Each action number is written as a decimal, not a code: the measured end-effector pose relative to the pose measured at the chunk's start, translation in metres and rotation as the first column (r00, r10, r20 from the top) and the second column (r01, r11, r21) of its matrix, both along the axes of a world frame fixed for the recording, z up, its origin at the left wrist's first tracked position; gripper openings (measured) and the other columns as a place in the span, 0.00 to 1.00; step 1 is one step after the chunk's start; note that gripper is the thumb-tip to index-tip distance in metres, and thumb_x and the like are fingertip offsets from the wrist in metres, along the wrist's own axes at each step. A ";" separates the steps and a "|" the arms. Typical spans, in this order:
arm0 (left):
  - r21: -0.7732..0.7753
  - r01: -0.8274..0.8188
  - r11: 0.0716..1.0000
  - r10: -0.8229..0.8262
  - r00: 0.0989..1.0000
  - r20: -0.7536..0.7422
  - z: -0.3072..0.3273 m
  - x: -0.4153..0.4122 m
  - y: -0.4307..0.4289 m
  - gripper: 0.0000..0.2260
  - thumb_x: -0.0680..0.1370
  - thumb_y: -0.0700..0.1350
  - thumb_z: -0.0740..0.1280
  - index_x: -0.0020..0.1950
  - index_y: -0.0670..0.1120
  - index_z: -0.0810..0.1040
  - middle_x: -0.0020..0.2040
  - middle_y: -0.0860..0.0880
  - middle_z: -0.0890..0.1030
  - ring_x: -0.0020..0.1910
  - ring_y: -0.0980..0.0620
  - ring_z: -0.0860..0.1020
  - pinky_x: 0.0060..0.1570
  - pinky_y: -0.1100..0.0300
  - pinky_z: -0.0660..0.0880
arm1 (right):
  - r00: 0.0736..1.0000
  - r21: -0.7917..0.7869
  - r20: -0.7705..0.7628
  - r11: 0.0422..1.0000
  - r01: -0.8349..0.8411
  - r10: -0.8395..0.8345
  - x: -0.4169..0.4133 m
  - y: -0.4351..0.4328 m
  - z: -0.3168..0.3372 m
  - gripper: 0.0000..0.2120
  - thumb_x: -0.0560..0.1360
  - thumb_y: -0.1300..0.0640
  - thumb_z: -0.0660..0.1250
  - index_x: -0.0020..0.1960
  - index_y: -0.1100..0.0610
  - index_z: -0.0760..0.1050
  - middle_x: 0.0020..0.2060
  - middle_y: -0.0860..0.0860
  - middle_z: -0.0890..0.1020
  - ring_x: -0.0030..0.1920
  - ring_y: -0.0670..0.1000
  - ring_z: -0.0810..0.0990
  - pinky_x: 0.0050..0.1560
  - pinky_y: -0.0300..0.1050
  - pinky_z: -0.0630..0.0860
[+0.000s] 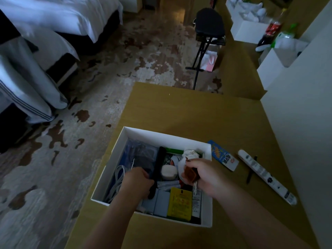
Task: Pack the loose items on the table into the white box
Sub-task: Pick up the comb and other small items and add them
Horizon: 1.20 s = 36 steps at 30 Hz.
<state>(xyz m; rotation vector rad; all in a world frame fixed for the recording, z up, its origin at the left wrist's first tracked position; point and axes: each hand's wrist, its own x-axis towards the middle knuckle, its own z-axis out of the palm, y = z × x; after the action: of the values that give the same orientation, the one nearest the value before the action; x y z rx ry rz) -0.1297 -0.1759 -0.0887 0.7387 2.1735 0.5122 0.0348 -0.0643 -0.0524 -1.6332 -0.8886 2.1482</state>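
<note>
White box (206, 148) sits open on the wooden table (197, 112), near its left edge, already crowded. Both my hands are inside it. My left hand (137, 183) is curled tight around the lower part of a long black object (159, 164) that runs up the middle of the box; cannot tell what the object is. My right hand (204, 174) is closed around a small brown item (188, 174) with pale threads hanging below my fingers, held over the right side of the box, touching or just beside a white crumpled cloth (189, 153). In the box: coiled white cable (116, 178) on the left, dark plastic-wrapped stuff (142, 151) at the far left, a round whitish case (168, 172) in the middle, a yellow packet (179, 202) at the near side with a grey box (161, 203) just left of it, a green item (175, 150) along the far wall. Still loose on the table, right of the box: a blue and white packet (222, 155) just beside the box's far right corner, then a long white tube (265, 177) lying diagonally, and a thin black pen-like stick (251, 169) partly under or behind the tube. Lighting dim, small print unreadable.
</note>
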 end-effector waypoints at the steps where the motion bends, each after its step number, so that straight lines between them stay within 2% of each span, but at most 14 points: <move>1: 0.014 -0.021 1.000 0.021 1.000 0.023 -0.001 0.000 0.000 0.05 0.71 0.41 0.71 0.38 0.45 0.76 0.34 0.43 0.82 0.33 0.45 0.82 0.37 0.50 0.82 | 1.000 -0.002 0.001 1.000 -0.005 0.005 -0.001 -0.001 -0.002 0.10 0.75 0.66 0.63 0.56 0.65 0.72 0.41 0.62 0.77 0.37 0.58 0.79 0.38 0.51 0.77; 3: 0.034 0.008 0.999 -0.008 1.000 -0.020 -0.002 0.001 0.000 0.03 0.71 0.40 0.70 0.39 0.42 0.77 0.36 0.40 0.82 0.35 0.43 0.82 0.38 0.48 0.82 | 1.000 0.006 0.011 1.000 -0.028 0.028 -0.004 -0.002 -0.005 0.10 0.75 0.66 0.63 0.57 0.64 0.71 0.41 0.62 0.77 0.37 0.58 0.79 0.39 0.52 0.77; 7: -0.008 0.116 0.993 -0.115 0.981 -0.156 -0.002 0.000 -0.003 0.04 0.71 0.40 0.67 0.45 0.44 0.80 0.47 0.44 0.82 0.44 0.48 0.78 0.39 0.59 0.73 | 0.991 0.057 0.056 0.990 -0.128 0.125 -0.008 -0.007 -0.008 0.12 0.73 0.66 0.66 0.56 0.65 0.74 0.47 0.63 0.77 0.44 0.59 0.80 0.42 0.53 0.77; 9: -0.022 0.121 0.992 -0.123 0.977 -0.172 -0.003 0.000 -0.004 0.07 0.72 0.41 0.66 0.48 0.46 0.79 0.50 0.46 0.80 0.45 0.49 0.76 0.41 0.61 0.70 | 0.954 0.166 0.185 0.950 -0.265 0.234 -0.011 -0.011 -0.009 0.11 0.69 0.63 0.70 0.51 0.61 0.78 0.50 0.62 0.79 0.49 0.60 0.80 0.48 0.57 0.78; 12: -0.004 0.137 0.990 -0.136 0.974 -0.179 -0.004 0.003 -0.002 0.06 0.73 0.44 0.67 0.47 0.46 0.81 0.49 0.46 0.81 0.47 0.49 0.78 0.42 0.61 0.71 | 0.782 0.333 0.474 0.740 -0.584 0.404 -0.017 -0.016 -0.011 0.09 0.68 0.58 0.70 0.48 0.57 0.79 0.45 0.56 0.80 0.44 0.55 0.79 0.45 0.55 0.79; 14: 0.006 0.166 0.986 -0.163 0.970 -0.179 -0.004 0.005 -0.002 0.05 0.73 0.46 0.69 0.43 0.45 0.81 0.47 0.45 0.83 0.45 0.48 0.79 0.41 0.61 0.72 | 0.598 0.352 0.664 0.518 -0.779 0.449 -0.020 -0.019 -0.017 0.15 0.72 0.58 0.68 0.58 0.54 0.76 0.51 0.54 0.79 0.46 0.51 0.77 0.38 0.39 0.74; 16: -0.007 0.189 0.982 -0.187 0.967 -0.173 -0.005 0.007 -0.003 0.06 0.73 0.47 0.69 0.44 0.45 0.82 0.46 0.45 0.83 0.44 0.48 0.80 0.40 0.61 0.73 | 0.493 0.366 0.766 0.351 -0.862 0.412 -0.020 -0.024 -0.025 0.19 0.74 0.60 0.66 0.65 0.55 0.72 0.58 0.55 0.77 0.54 0.53 0.77 0.44 0.40 0.73; 19: -0.014 0.205 0.979 -0.204 0.963 -0.179 -0.007 0.009 -0.003 0.08 0.73 0.48 0.69 0.49 0.47 0.81 0.48 0.46 0.83 0.46 0.49 0.80 0.41 0.61 0.73 | 0.499 0.443 0.772 0.231 -0.866 0.393 -0.017 -0.037 -0.034 0.18 0.75 0.64 0.65 0.64 0.57 0.72 0.59 0.57 0.77 0.58 0.56 0.76 0.56 0.48 0.74; 24: 0.000 0.221 0.975 -0.217 0.959 -0.182 -0.005 0.011 -0.004 0.10 0.73 0.48 0.68 0.53 0.48 0.81 0.51 0.47 0.83 0.49 0.49 0.80 0.42 0.62 0.71 | 0.571 0.563 0.758 0.123 -0.817 0.316 0.001 -0.044 -0.042 0.18 0.74 0.66 0.64 0.63 0.55 0.74 0.60 0.52 0.74 0.60 0.53 0.72 0.58 0.46 0.72; 27: 0.023 0.207 0.978 -0.200 0.962 -0.186 -0.002 0.013 -0.003 0.10 0.73 0.47 0.68 0.53 0.48 0.80 0.50 0.47 0.83 0.46 0.49 0.80 0.41 0.62 0.73 | 0.681 0.676 0.705 0.102 -0.729 0.196 0.005 -0.041 -0.030 0.11 0.75 0.63 0.65 0.56 0.54 0.78 0.55 0.49 0.77 0.54 0.49 0.75 0.52 0.39 0.73; 30: 0.103 0.189 0.977 -0.169 0.969 -0.181 0.006 0.019 -0.001 0.08 0.74 0.47 0.68 0.52 0.48 0.80 0.49 0.49 0.82 0.43 0.51 0.79 0.42 0.61 0.75 | 0.808 0.805 0.588 0.069 -0.589 0.029 0.012 -0.025 -0.013 0.04 0.73 0.64 0.67 0.45 0.57 0.80 0.44 0.51 0.79 0.44 0.46 0.76 0.43 0.30 0.68; 31: 0.131 0.186 0.974 -0.162 0.971 -0.176 0.009 0.022 0.001 0.07 0.74 0.47 0.68 0.51 0.49 0.79 0.48 0.50 0.82 0.42 0.53 0.78 0.41 0.61 0.74 | 0.846 0.846 0.530 0.106 -0.523 -0.054 0.019 -0.016 -0.010 0.04 0.73 0.65 0.68 0.43 0.57 0.79 0.42 0.50 0.79 0.42 0.45 0.76 0.41 0.29 0.67; 33: 0.175 0.205 0.963 -0.172 0.968 -0.184 0.018 0.029 0.008 0.06 0.75 0.48 0.67 0.50 0.51 0.78 0.46 0.52 0.81 0.39 0.58 0.75 0.36 0.66 0.70 | 0.857 0.867 0.472 0.285 -0.408 -0.207 0.040 0.002 -0.011 0.06 0.74 0.63 0.66 0.46 0.53 0.78 0.42 0.47 0.78 0.41 0.40 0.75 0.38 0.30 0.66; 36: 0.240 0.205 0.949 -0.167 0.972 -0.166 0.033 0.044 0.026 0.04 0.77 0.47 0.64 0.49 0.51 0.77 0.42 0.54 0.79 0.37 0.60 0.74 0.29 0.68 0.69 | 0.749 0.747 0.590 0.554 -0.367 -0.300 0.081 0.022 -0.034 0.09 0.76 0.62 0.63 0.55 0.53 0.76 0.51 0.51 0.79 0.48 0.46 0.77 0.40 0.36 0.70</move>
<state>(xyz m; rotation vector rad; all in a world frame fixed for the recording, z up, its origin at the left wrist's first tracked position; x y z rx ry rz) -0.0858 -0.1503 -0.0557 1.1424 2.1627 0.6659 0.1154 -0.0425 -0.0864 -1.7468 -1.8028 0.7034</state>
